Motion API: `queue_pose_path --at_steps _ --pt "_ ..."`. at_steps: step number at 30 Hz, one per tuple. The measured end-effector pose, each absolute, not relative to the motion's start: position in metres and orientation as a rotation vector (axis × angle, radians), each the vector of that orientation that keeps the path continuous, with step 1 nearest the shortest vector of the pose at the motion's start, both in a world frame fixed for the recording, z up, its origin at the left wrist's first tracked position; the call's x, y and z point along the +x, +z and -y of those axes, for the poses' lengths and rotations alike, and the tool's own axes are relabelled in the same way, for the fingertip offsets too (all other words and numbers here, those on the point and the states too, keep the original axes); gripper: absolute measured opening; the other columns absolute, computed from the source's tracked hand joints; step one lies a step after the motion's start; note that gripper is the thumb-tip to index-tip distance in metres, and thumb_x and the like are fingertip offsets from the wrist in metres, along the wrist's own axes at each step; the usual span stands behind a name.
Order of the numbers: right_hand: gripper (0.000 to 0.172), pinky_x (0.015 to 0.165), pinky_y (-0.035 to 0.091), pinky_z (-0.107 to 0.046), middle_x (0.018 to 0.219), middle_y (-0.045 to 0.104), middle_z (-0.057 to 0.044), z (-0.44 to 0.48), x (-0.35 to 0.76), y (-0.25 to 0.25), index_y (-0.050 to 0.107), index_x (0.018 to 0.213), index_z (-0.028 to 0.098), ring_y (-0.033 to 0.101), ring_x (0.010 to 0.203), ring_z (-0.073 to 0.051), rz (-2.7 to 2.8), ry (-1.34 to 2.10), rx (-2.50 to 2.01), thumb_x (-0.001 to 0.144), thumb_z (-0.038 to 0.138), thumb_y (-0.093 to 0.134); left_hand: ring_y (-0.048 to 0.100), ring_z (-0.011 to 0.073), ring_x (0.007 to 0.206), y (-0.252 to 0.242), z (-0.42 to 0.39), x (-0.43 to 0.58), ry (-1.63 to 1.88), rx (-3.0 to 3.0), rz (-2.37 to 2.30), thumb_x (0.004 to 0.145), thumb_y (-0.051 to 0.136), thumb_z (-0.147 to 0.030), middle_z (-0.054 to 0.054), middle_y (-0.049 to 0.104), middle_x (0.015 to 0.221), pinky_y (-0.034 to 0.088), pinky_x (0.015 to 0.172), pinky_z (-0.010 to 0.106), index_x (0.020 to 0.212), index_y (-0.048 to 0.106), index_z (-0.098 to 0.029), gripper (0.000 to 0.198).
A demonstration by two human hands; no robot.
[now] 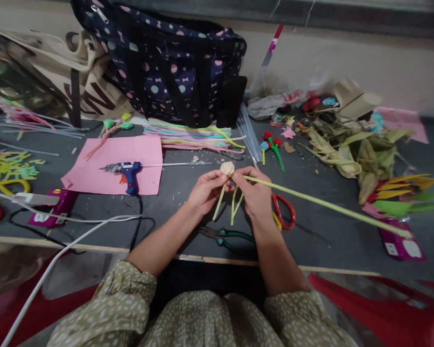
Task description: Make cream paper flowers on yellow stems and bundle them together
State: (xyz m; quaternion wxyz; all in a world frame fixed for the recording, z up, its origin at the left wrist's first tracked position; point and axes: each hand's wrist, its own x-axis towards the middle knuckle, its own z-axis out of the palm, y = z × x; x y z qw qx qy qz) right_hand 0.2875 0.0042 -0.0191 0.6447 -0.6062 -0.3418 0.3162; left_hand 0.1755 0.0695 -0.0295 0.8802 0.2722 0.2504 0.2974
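My left hand [207, 193] is closed, thumb and fingers pinching the base of a small cream pipe-cleaner flower [227, 168]. Beside it, my right hand [256, 190] grips a long yellow-green pipe cleaner [321, 201] near the flower's underside. The strand's long free end stretches far to the right, while bent lengths of the same colour hang below my fingers. How strand and flower join is hidden by the fingertips. Under my hands lie green-handled pliers [226, 234]. Scissors with a red and yellow handle [288, 212] rest beside my right wrist, partly covered.
A blue glue gun [130, 174] lies on pink foam sheet [83, 166], its cord trailing toward the table edge. Pipe cleaners [195, 135] are bundled before a dark patterned bag [166, 67]. Small finished flowers [275, 144] and dried husks [361, 154] occupy the right. A white cable [58, 260] crosses front left.
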Motion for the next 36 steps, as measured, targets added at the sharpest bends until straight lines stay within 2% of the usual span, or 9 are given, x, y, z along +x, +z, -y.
queue_pose_path --at_steps 3,9,12,18,25,29,32,36 --pt "0.014 0.054 0.049 -0.024 0.068 0.064 0.002 -0.006 0.291 -0.024 0.062 0.074 0.02 0.06 0.059 -0.012 0.719 0.79 -1.332 0.075 0.032 0.07 0.055 0.0046 0.049 -0.03 -0.07 0.176 0.575 0.55 -0.507 0.063 0.082 -0.024 -0.002 0.062 0.061 0.056 0.072 0.027 0.07 0.064 -0.011 0.024" --pt "0.01 0.063 0.048 -0.026 0.07 0.064 0.002 -0.002 0.294 -0.021 0.064 0.075 0.02 0.058 0.062 -0.012 0.963 0.407 -1.58 0.078 0.03 0.066 0.063 0.0084 0.056 -0.037 -0.068 0.181 0.668 0.617 -0.656 0.061 0.083 -0.029 0.001 0.069 0.072 0.054 0.064 0.023 0.076 0.067 -0.013 0.027" --pt "0.008 0.069 0.049 -0.029 0.075 0.064 0.0 0.0 0.291 -0.019 0.064 0.077 0.021 0.059 0.069 -0.014 1.089 0.208 -1.676 0.08 0.028 0.063 0.064 0.01 0.059 -0.037 -0.065 0.183 0.788 0.737 -0.728 0.059 0.084 -0.03 0.001 0.069 0.07 0.051 0.062 0.021 0.075 0.069 -0.014 0.027" --pt "0.007 0.072 0.049 -0.031 0.077 0.064 0.0 0.0 0.288 -0.019 0.062 0.077 0.022 0.06 0.074 -0.016 1.194 0.085 -1.677 0.082 0.027 0.061 0.061 0.0083 0.057 -0.035 -0.064 0.182 0.837 0.783 -0.746 0.059 0.083 -0.032 0.0 0.069 0.067 0.05 0.063 0.022 0.072 0.071 -0.014 0.025" --pt "0.007 0.071 0.05 -0.031 0.076 0.066 0.0 0.002 0.29 -0.015 0.064 0.077 0.022 0.061 0.073 -0.016 1.159 0.173 -1.641 0.082 0.027 0.062 0.064 0.0107 0.061 -0.037 -0.07 0.179 0.76 0.728 -0.68 0.061 0.083 -0.031 0.002 0.07 0.069 0.052 0.068 0.024 0.072 0.071 -0.015 0.023" --pt "0.009 0.07 0.051 -0.03 0.075 0.066 0.0 0.002 0.289 -0.015 0.065 0.078 0.021 0.062 0.07 -0.015 1.07 0.277 -1.625 0.08 0.03 0.064 0.063 0.0098 0.06 -0.035 -0.071 0.178 0.757 0.709 -0.621 0.063 0.081 -0.027 0.001 0.068 0.066 0.051 0.066 0.022 0.072 0.07 -0.014 0.019" --pt "0.011 0.064 0.052 -0.028 0.073 0.065 0.001 0.0 0.289 -0.017 0.065 0.077 0.02 0.061 0.064 -0.013 0.952 0.481 -1.521 0.078 0.031 0.066 0.062 0.0089 0.059 -0.035 -0.07 0.177 0.718 0.638 -0.567 0.063 0.08 -0.023 0.001 0.068 0.067 0.051 0.066 0.022 0.074 0.069 -0.013 0.019" --pt "0.011 0.058 0.051 -0.025 0.072 0.065 0.002 -0.005 0.291 -0.023 0.064 0.075 0.02 0.06 0.062 -0.012 0.789 0.71 -1.376 0.075 0.031 0.068 0.061 0.0088 0.058 -0.037 -0.07 0.177 0.587 0.523 -0.519 0.063 0.081 -0.022 0.0 0.066 0.065 0.055 0.074 0.028 0.075 0.067 -0.012 0.021"
